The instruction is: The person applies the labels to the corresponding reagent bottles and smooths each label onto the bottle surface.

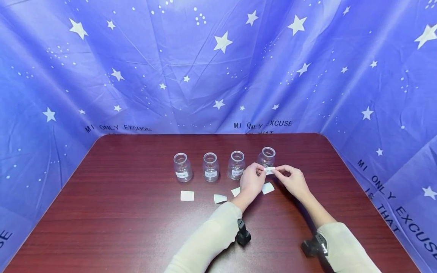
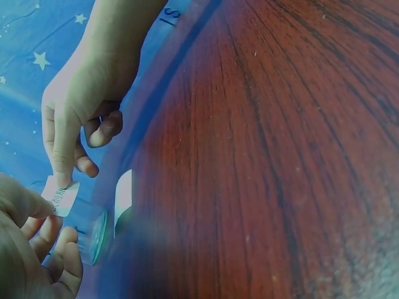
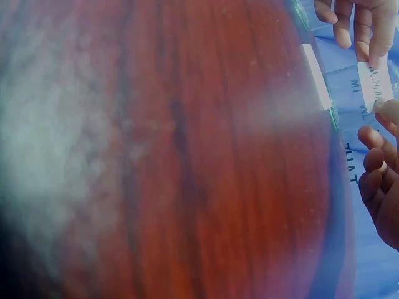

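Observation:
A small white printed label [image 1: 269, 170] is stretched between both hands, in front of the rightmost clear glass jar [image 1: 268, 153]. My left hand [image 1: 252, 180] pinches its left end, and my right hand [image 1: 293, 182] pinches its right end. The left wrist view shows the label [image 2: 62, 196] held between thumbs and fingers, with dark print on it. In the right wrist view the print on the label [image 3: 375, 87] faces the camera. Whether the label touches the jar is hard to tell, as the hands cover the jar's lower part.
Three more open glass jars, the left [image 1: 182, 168], the middle [image 1: 211, 168] and the right [image 1: 236, 167], stand in a row, each with a printed label. Several white paper pieces, one at far left [image 1: 187, 195], lie before them on the dark red table [image 1: 119, 212]. A starry blue curtain [image 1: 191, 57] hangs behind.

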`<action>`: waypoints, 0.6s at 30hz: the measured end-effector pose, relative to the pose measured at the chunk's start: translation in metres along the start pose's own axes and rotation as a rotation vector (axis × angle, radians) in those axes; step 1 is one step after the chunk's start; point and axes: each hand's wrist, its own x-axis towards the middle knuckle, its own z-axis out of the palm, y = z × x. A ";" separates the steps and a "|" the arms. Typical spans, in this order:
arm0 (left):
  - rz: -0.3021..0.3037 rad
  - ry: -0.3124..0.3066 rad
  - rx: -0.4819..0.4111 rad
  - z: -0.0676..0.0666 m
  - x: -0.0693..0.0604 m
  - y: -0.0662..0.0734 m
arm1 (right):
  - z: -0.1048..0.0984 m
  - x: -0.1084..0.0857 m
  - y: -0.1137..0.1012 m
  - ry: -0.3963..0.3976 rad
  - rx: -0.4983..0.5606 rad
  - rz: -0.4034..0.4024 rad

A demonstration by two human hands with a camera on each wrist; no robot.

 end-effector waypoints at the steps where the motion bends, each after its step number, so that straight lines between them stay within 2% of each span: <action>1: 0.000 0.005 -0.001 0.000 0.000 0.000 | 0.000 0.000 0.000 0.002 0.001 0.001; 14: 0.022 0.046 0.001 0.004 0.000 -0.004 | 0.001 0.002 0.001 -0.001 -0.004 0.008; 18: 0.010 0.043 -0.008 0.005 0.000 -0.004 | 0.002 0.002 0.001 0.003 -0.009 0.011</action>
